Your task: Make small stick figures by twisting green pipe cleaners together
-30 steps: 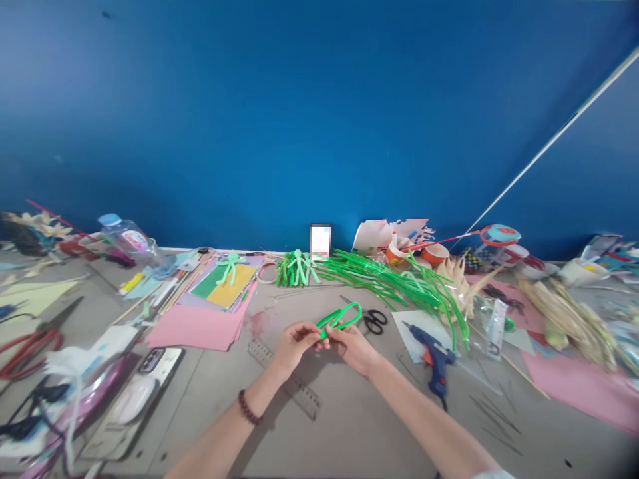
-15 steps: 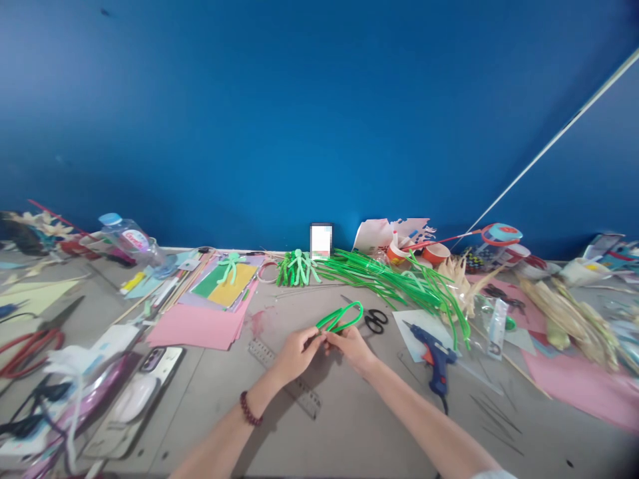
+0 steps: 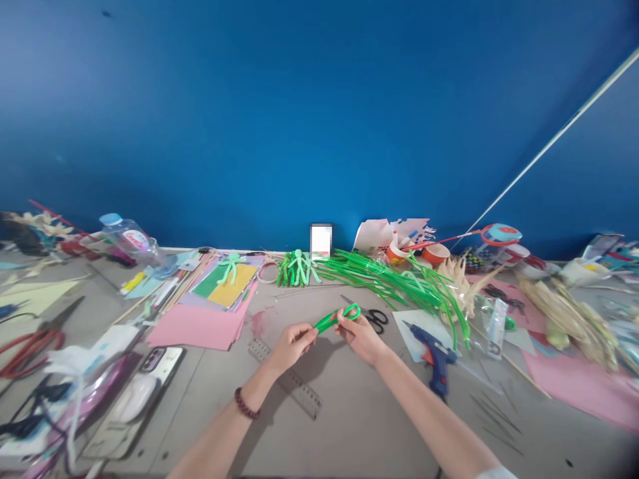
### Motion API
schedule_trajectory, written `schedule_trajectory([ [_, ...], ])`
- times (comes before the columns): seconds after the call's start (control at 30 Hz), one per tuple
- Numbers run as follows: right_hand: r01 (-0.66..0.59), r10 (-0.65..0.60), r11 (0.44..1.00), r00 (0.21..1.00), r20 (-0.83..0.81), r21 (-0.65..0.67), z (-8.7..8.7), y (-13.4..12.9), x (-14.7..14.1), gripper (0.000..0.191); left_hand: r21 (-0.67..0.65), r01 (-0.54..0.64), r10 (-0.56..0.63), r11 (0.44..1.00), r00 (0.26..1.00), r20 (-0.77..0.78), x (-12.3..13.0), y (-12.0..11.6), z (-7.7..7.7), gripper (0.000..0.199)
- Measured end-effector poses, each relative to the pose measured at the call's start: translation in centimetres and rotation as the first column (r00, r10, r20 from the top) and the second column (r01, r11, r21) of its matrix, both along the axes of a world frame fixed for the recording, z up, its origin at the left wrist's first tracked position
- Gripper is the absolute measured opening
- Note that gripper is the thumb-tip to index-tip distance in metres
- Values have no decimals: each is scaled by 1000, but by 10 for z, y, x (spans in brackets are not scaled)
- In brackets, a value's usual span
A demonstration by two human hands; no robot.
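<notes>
Between my hands is a bent green pipe cleaner (image 3: pixel 327 323), folded into a narrow loop above the table. My left hand (image 3: pixel 293 344) pinches its left end between thumb and fingers. Near the rounded right end, my right hand (image 3: pixel 360 334) grips it with thumb and forefinger. Black-handled scissors (image 3: pixel 377 320) lie just beyond my right hand, partly hidden by it. Under my left forearm rests a clear ruler (image 3: pixel 304 396). Small green pipe-cleaner figures (image 3: pixel 299 267) stand at the back, beside a heap of long green pipe cleaners (image 3: pixel 379 273).
A blue glue gun (image 3: pixel 434 359) lies on white paper to the right. Pink paper (image 3: pixel 200 326) and a phone (image 3: pixel 134 402) lie to the left, with a plastic bottle (image 3: pixel 132 241) behind. Dried husks (image 3: pixel 574 319) are at far right. A blue wall (image 3: pixel 319 120) closes the back.
My hands have moved apart, the right one shifting along to the loop's right end. The loop, wider before, is now pressed narrower.
</notes>
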State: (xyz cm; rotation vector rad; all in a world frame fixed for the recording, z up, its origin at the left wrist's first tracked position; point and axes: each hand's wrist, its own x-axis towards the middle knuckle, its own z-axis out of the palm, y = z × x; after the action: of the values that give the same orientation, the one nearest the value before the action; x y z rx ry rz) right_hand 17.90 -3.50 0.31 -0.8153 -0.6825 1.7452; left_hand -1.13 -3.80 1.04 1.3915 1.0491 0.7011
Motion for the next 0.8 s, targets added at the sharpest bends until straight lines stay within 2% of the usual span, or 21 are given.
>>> schedule_trajectory([
  [0.27,105,-106,994,992,66,12,6,9,12,28,26,0,1,1000,1000,-11,-13,9,2,43],
  [0.4,133,-136,991,972,191,25,2,13,16,35,41,4,-3,999,1000,-31,-16,11,4,42],
  [0.53,69,-86,996,934,346,61,1,14,21,41,68,2,2,998,998,-63,-19,12,7,42],
  [0.73,-74,31,991,940,339,114,8,12,32,32,70,40,-34,997,996,-80,-23,15,7,44],
  [0.8,-109,41,982,922,384,157,8,13,34,36,57,35,-31,998,997,-74,-23,15,7,43],
])
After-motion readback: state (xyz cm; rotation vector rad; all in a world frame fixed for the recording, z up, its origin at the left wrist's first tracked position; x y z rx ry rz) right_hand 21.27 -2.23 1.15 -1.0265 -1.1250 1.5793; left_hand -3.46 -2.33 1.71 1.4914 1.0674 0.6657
